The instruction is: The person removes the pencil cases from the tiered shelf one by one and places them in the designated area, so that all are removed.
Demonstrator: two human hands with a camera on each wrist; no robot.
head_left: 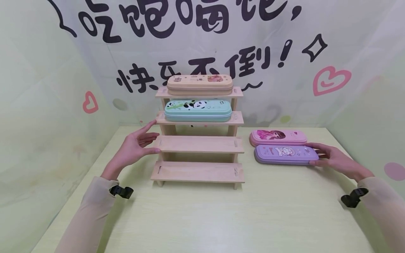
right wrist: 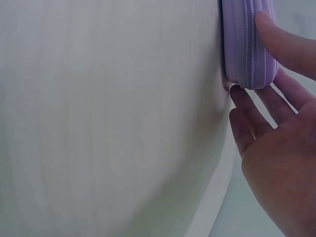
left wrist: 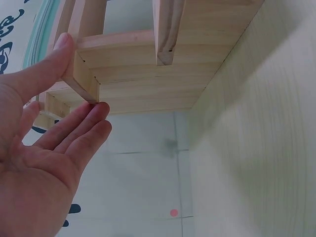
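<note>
A stepped wooden display stand [head_left: 199,144] rises in four tiers at the middle of the table. My left hand [head_left: 133,149] holds its left side; in the left wrist view the thumb and fingertips pinch the end of a tier board [left wrist: 83,81]. On the right, a purple pencil case [head_left: 284,155] with a cartoon animal lies flat. My right hand [head_left: 340,161] grips its right end, the thumb on the zipped front side. Directly behind lies a pink pencil case [head_left: 278,136] with a girl's picture. The right wrist view shows only the purple case's zipped end.
A peach pencil case [head_left: 200,85] lies on the top tier, and a mint panda pencil case [head_left: 198,111] on the tier below. Behind stands a wall sheet [head_left: 269,102] with large black lettering. The pale table [head_left: 221,218] extends toward me; light walls flank both sides.
</note>
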